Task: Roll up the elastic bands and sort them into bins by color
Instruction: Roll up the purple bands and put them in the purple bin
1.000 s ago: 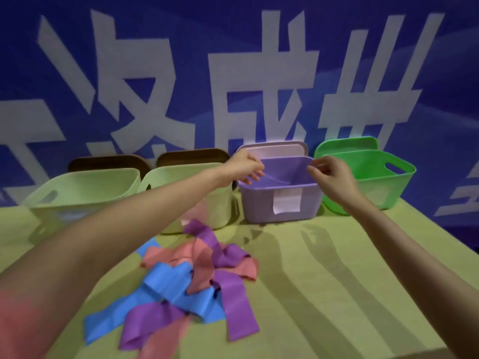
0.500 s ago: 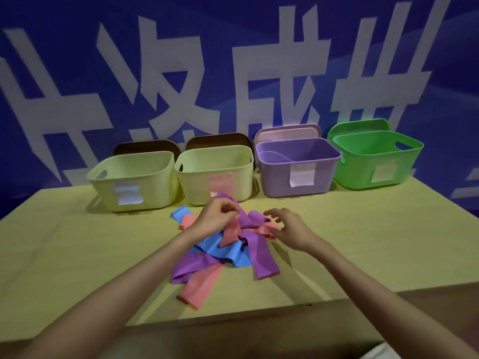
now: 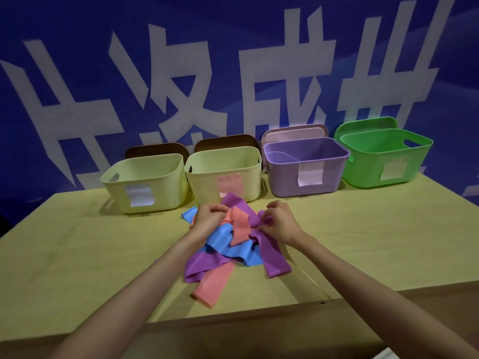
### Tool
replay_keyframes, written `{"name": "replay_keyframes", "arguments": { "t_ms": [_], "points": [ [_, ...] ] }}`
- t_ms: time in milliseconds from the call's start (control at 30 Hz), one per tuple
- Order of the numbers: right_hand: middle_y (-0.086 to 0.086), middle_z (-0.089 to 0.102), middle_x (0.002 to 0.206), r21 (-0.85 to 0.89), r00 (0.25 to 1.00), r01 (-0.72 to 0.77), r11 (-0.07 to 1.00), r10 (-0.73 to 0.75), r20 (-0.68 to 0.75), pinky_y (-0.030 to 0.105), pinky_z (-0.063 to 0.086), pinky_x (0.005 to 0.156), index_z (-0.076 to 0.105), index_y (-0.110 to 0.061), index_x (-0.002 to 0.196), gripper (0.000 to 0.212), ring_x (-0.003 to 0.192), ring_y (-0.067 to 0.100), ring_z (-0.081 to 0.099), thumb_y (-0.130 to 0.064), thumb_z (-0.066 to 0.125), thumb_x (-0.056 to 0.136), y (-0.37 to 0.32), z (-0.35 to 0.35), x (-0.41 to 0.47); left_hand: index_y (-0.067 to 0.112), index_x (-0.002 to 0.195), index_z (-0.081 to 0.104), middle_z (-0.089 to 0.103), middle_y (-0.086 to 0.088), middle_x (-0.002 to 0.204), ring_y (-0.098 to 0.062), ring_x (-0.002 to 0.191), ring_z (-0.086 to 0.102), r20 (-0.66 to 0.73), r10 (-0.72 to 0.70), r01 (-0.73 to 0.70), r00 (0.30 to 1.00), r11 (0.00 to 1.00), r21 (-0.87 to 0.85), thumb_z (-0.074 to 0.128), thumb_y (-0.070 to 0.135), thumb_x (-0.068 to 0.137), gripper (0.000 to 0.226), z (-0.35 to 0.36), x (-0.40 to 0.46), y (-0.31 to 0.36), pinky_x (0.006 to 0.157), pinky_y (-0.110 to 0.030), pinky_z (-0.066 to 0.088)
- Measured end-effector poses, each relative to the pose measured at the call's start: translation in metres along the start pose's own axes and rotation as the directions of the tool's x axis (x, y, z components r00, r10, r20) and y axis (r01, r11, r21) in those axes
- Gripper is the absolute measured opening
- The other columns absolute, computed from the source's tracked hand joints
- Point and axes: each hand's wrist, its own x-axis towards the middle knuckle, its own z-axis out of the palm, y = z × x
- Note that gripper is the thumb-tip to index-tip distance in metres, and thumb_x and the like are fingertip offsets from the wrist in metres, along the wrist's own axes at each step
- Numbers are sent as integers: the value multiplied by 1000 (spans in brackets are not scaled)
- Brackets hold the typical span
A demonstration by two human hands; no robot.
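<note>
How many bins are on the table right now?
4, in a row at the back of the table: yellow bin far left, second yellow bin, purple bin, green bin far right.

Bin labels (image 3: pixel 310 174) blurred (text unreadable)

From my remote feed, both forearms come in bare from the lower edge, with no sleeve showing on either. My left hand (image 3: pixel 207 221) and right hand (image 3: pixel 278 224) are ungloved, and I make out no ring, watch or band on fingers or wrists.
</note>
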Motion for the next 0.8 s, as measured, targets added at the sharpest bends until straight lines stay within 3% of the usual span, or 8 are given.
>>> {"name": "replay_keyframes", "arguments": {
  "t_ms": [167, 233, 300, 400, 533, 667, 800],
  "points": [
    [15, 60, 110, 35, 1000, -14, 999, 14, 11, 34, 43, 86, 74, -9, 90, 16, 106, 31, 53, -21, 73, 79, 4, -1, 11, 8, 94, 71, 70, -5, 96, -15, 87, 62, -4, 14, -14, 1000, 995, -103, 55, -4, 86, 21, -3, 7, 5, 71, -25, 50],
    [14, 60, 104, 119, 999, -20, 993, 24, -36, 37, 45, 84, 66, -6, 92, 11, 97, 30, 57, -15, 65, 86, 2, -10, 15, 4, 96, 70, 70, -6, 92, -17, 87, 63, 1, 20, -20, 1000, 986, -168, 56, -6, 86, 20, -5, 9, 12, 74, -32, 51],
    [11, 60, 96, 273, 997, -17, 962, 38, -70, 35, 44, 79, 57, -10, 92, 2, 89, 25, 58, -11, 58, 91, -1, -22, 19, 5, 95, 70, 70, -6, 92, -16, 85, 64, 8, 45, -43, 999, 981, -187, 58, -5, 86, 18, -10, 11, 21, 72, -29, 51],
    [3, 57, 84, 501, 992, 9, 865, 53, -111, 34, 41, 76, 50, -15, 85, 13, 80, 17, 52, -8, 57, 92, -5, -43, 24, 5, 96, 70, 71, -6, 96, -12, 85, 65, 11, 98, -94, 995, 974, -206, 59, -3, 88, 16, -14, 12, 31, 66, -20, 51],
    [1, 55, 81, 740, 990, 19, 673, 91, -108, 29, 39, 74, 53, -14, 82, 16, 80, 11, 49, -1, 55, 92, -16, -71, 26, 6, 100, 68, 71, -5, 100, -12, 89, 65, 31, 161, -151, 986, 965, -215, 58, -2, 90, 17, -13, 9, 40, 68, -17, 51],
    [-1, 59, 80, 855, 992, 70, 514, 52, -113, 22, 43, 71, 55, -13, 85, 14, 79, 11, 52, -1, 55, 93, -26, -89, 23, 6, 107, 63, 66, -8, 107, -17, 97, 61, 87, 305, -287, 948, 942, -175, 60, -7, 86, 24, -4, 0, 44, 78, -17, 51],
    [-8, 65, 79, 851, 988, 151, 504, -58, -142, 25, 44, 75, 58, -13, 87, 11, 81, 10, 56, -4, 61, 91, -31, -98, 20, 12, 124, 54, 59, -2, 126, -17, 112, 57, 151, 411, -395, 899, 910, -124, 72, 2, 78, 50, -2, -5, 42, 85, -23, 49]
  ]
}}
